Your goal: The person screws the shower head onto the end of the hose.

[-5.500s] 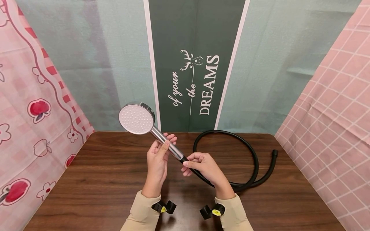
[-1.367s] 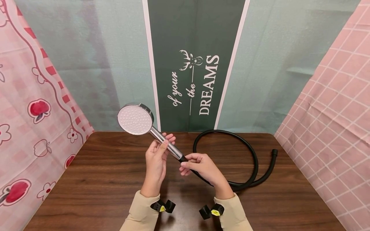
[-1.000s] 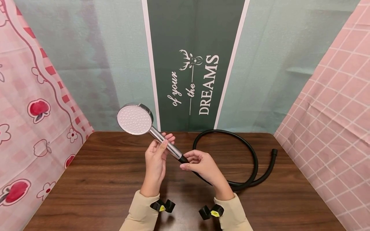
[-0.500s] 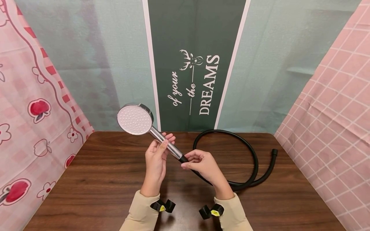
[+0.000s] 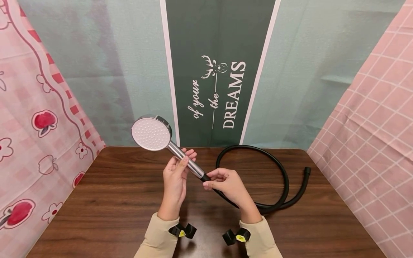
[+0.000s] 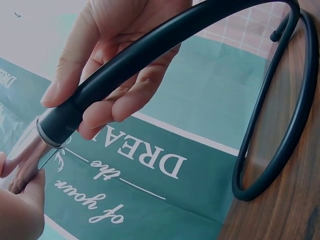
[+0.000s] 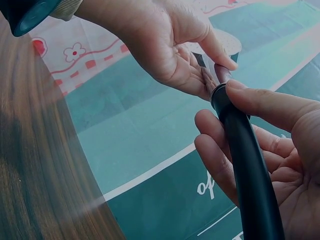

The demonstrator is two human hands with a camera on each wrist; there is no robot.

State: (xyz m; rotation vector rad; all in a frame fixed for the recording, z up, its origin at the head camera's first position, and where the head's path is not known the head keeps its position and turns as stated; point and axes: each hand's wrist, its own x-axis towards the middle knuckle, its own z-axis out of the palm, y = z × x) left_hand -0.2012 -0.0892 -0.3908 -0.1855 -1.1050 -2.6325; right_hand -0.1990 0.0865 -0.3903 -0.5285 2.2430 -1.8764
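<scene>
A chrome shower head with a round white spray face is held tilted above the table, its face at the upper left. My left hand grips its silver handle between thumb and fingers. At the handle's lower end sits the black end fitting of a shower hose. My right hand pinches that fitting with thumb and fingertips. In the left wrist view the hose's fitting meets the handle's rim. The right wrist view shows the right thumb lying on the fitting close to the rim.
The rest of the hose loops over the brown wooden table to the right, its free end pointing up at the far right. Fabric curtains stand behind and at both sides: a green printed one, pink ones left and right.
Both hands stay at the same place on the handle and hose fitting. The right thumb and fingers shift slightly around the fitting between frames. The loop of hose lies as before.
</scene>
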